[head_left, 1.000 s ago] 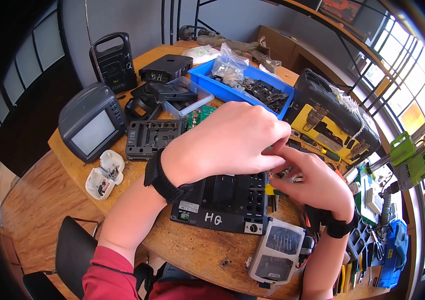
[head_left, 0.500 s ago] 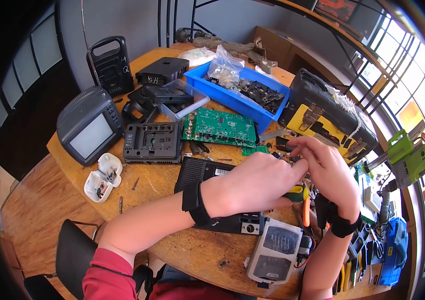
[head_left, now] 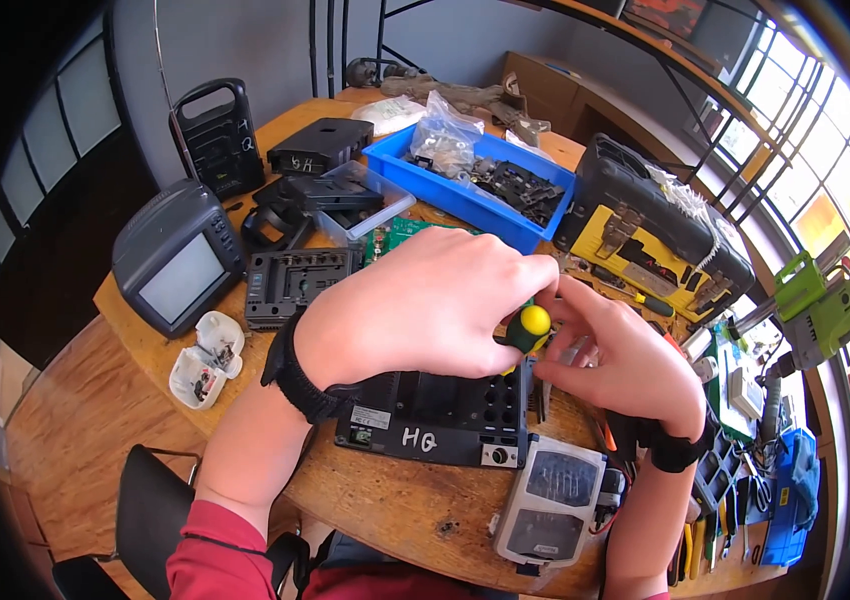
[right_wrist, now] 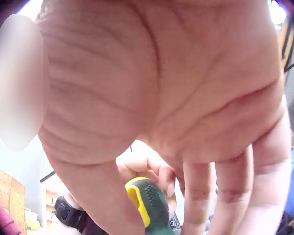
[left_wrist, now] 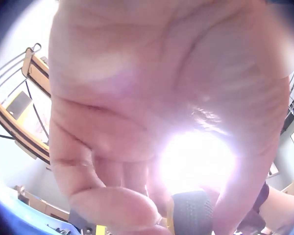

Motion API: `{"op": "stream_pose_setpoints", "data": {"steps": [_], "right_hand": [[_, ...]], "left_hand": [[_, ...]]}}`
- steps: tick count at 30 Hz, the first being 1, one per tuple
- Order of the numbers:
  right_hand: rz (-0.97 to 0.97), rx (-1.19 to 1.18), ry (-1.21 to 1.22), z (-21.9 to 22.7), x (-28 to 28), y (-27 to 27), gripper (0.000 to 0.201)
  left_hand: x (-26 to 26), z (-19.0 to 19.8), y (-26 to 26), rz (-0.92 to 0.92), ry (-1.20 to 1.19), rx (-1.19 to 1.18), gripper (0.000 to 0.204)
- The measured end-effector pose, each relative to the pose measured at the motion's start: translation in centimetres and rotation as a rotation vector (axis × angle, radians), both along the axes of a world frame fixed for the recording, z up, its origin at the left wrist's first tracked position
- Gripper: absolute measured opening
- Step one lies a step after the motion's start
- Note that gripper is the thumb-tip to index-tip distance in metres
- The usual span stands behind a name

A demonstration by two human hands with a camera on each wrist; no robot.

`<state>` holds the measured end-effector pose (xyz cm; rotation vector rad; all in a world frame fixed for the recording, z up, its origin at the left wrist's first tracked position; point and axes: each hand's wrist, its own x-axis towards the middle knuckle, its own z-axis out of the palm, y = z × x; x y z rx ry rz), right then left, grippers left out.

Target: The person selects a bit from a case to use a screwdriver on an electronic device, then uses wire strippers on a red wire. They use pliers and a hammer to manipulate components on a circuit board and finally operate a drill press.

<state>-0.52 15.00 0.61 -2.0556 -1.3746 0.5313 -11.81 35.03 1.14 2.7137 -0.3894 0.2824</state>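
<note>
In the head view, my left hand (head_left: 430, 300) grips a yellow-and-green screwdriver (head_left: 533, 325), its rounded handle end facing up toward the camera. The left wrist view shows the handle (left_wrist: 192, 213) between thumb and fingers. Beside it on the right is my right hand (head_left: 630, 360), thumb and bent fingers close to the screwdriver; I cannot tell what they pinch. In the right wrist view, the handle appears past the right thumb, with left fingers behind it. Under both hands lies a black device (head_left: 445, 445) marked HQ, its upper part hidden by the left hand.
A green circuit board (head_left: 405, 230) is mostly covered by the left hand. A black housing (head_left: 290, 290), a small monitor (head_left: 180, 270) and a white case (head_left: 207, 365) stand left. Behind are a blue bin (head_left: 465, 200) and a black-yellow toolbox (head_left: 645, 240). A grey organizer (head_left: 550, 505) lies in front.
Half a second ago the left hand was farther right, against the right hand. It has moved back left and up with the screwdriver, whose handle now points upward, covering the circuit board again.
</note>
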Motion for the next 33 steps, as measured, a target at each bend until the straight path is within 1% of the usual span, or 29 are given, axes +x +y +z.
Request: {"op": "stream_pose_setpoints", "data": {"steps": [4,7,9,10,12,13,14,15,16,18,19,21,22,24,26,28,30,31,33], "right_hand": [[0.004,-0.013,-0.069,-0.9,0.3,0.5,0.045],[-0.022,0.058,-0.071,-1.4,0.4,0.6,0.045],[-0.020,0.090,0.003,-1.5,0.5,0.5,0.046],[-0.018,0.090,0.002,-1.4,0.6,0.6,0.046],[-0.049,0.117,-0.026,-1.4,0.7,0.6,0.050],[-0.050,0.116,-0.025,-1.4,0.6,0.6,0.050],[-0.086,0.089,-0.101,-1.4,0.5,0.7,0.050],[-0.123,0.063,-0.178,-1.3,0.3,0.7,0.051],[-0.123,0.062,-0.178,-1.0,0.0,0.8,0.051],[-0.130,-0.027,-0.095,-0.1,-0.5,1.0,0.049],[-0.130,-0.026,-0.095,-0.3,-0.4,0.9,0.049],[-0.050,0.090,-0.100,-0.9,0.2,0.7,0.045],[-0.051,0.091,-0.100,-1.1,0.4,0.6,0.045],[0.013,0.150,-0.155,-1.4,0.7,0.5,0.042],[-0.022,0.109,-0.176,-0.9,0.2,0.5,0.041],[-0.058,0.066,-0.197,-0.9,0.2,0.5,0.040],[-0.028,0.083,0.128,-1.2,0.7,0.3,0.039],[-0.030,0.084,0.128,-1.2,0.7,0.3,0.039],[-0.051,0.144,0.028,-1.1,0.6,0.5,0.044]], "left_hand": [[0.1,0.0,-0.1,-0.006,-0.007,-0.055,0.033],[0.6,-0.1,0.2,0.047,-0.013,-0.057,0.035],[1.1,-0.8,0.5,-0.068,-0.097,-0.082,0.036],[1.1,-1.0,0.5,-0.066,-0.098,-0.081,0.036],[1.0,-1.4,0.1,-0.170,-0.235,-0.187,0.035],[0.7,-1.0,-0.4,-0.116,-0.246,-0.186,0.031],[0.7,-1.0,-0.7,-0.116,-0.245,-0.186,0.031],[0.7,-0.9,-1.0,-0.044,-0.260,-0.121,0.029],[0.7,-0.9,-1.1,0.029,-0.276,-0.056,0.026],[1.2,-1.5,-0.8,0.031,-0.314,-0.045,0.027],[1.3,-1.5,-0.5,-0.003,-0.272,-0.078,0.029],[1.3,-1.3,-0.4,-0.040,-0.232,-0.108,0.032],[1.1,-1.2,-0.5,-0.034,-0.241,-0.110,0.033],[0.8,-1.2,-1.0,-0.027,-0.249,-0.111,0.033],[0.9,-1.3,-1.9,0.044,-0.286,-0.100,0.030],[1.1,-1.6,-1.9,0.047,-0.333,-0.083,0.027],[1.0,-1.2,-1.3,0.016,-0.310,-0.049,0.025],[1.0,-1.2,-1.1,0.014,-0.310,-0.049,0.025],[0.9,-1.1,-0.6,-0.071,-0.262,-0.191,0.025]]}}
